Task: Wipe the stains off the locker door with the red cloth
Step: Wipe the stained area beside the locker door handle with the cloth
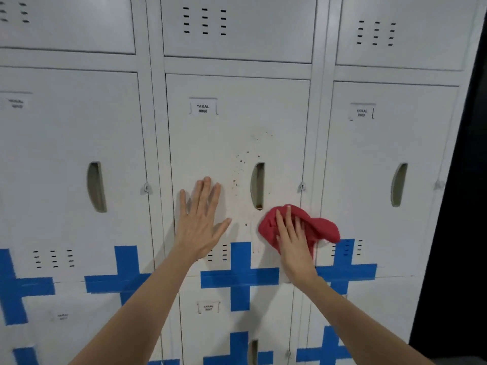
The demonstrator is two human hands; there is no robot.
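The middle locker door point(218, 143), labelled YAKAL 0006, is pale grey with a recessed handle slot point(257, 185). Brown stain specks point(241, 164) run from above the slot down its left side, with a few more near the door's lower part. My right hand point(292, 241) presses the red cloth point(321, 227) flat against the door's lower right corner, just below the slot; the cloth overlaps the frame to the right. My left hand point(200, 222) lies flat on the door's lower left, fingers spread, holding nothing.
Matching grey lockers stand left point(68, 154), right point(390, 154), above and below. Blue tape crosses point(240, 276) mark the lower rows. A small latch point(302, 187) sticks out at the door's right edge. A dark gap point(463, 206) borders the lockers on the right.
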